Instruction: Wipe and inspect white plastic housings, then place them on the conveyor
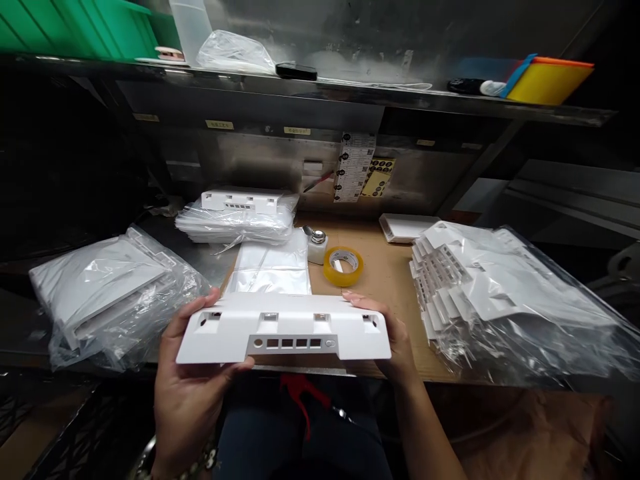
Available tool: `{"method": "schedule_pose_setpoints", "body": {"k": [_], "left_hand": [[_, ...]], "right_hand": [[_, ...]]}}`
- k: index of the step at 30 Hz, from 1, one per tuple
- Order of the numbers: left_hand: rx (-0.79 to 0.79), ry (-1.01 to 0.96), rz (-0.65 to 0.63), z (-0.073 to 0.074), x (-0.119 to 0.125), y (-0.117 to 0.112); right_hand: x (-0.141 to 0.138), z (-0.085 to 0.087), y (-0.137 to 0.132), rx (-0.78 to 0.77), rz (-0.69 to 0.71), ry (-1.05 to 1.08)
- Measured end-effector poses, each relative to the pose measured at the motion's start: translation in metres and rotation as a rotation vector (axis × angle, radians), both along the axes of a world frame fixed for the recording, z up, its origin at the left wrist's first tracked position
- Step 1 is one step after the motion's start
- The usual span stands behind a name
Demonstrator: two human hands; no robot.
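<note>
A white plastic router housing [295,323] is held level between my two hands above the bench's front edge. Its edge with a row of port holes faces me. My left hand [187,380] grips the left end, thumb underneath and fingers at the back. At the right end, my right hand [393,333] is closed round it, with its thumb hidden. Just behind the housing lie clear plastic bags [273,263]. A roll of yellow tape [343,267] and a small bottle with a metal cap [317,245] stand beyond.
Bagged white housings [107,287] lie at left, with another bagged stack [490,273] at right. More plastic sleeves carry a housing [240,200] at the back. A metal shelf [350,93] crosses above. A red air gun [305,393] hangs below the bench edge.
</note>
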State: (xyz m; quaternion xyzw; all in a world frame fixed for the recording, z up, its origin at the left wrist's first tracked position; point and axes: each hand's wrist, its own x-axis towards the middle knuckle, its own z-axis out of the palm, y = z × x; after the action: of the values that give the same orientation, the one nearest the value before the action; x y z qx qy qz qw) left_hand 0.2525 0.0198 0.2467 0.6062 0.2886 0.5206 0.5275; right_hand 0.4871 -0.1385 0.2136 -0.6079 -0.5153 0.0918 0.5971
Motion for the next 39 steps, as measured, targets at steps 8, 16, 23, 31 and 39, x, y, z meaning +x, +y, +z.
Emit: {"method": "schedule_pose_setpoints", "body": {"k": [8, 16, 23, 31, 39], "left_hand": [[0.001, 0.023, -0.029, -0.004, 0.002, -0.002], [0.007, 0.005, -0.089, -0.007, 0.003, -0.008], [-0.061, -0.26, -0.257, -0.01, 0.0, -0.008], [-1.034, -0.454, -0.966, -0.017, -0.005, 0.016], [-1.085, -0.466, -0.874, -0.007, -0.005, 0.011]], "right_hand": [[0.006, -0.011, -0.003, -0.038, -0.019, 0.014], [0.009, -0.017, -0.01, 0.014, -0.01, 0.021], [0.009, -0.014, -0.014, 0.201, 0.035, -0.006], [0.008, 0.002, -0.034, 0.159, 0.037, -0.307], [-0.002, -0.015, -0.052, -0.059, -0.28, 0.233]]}}
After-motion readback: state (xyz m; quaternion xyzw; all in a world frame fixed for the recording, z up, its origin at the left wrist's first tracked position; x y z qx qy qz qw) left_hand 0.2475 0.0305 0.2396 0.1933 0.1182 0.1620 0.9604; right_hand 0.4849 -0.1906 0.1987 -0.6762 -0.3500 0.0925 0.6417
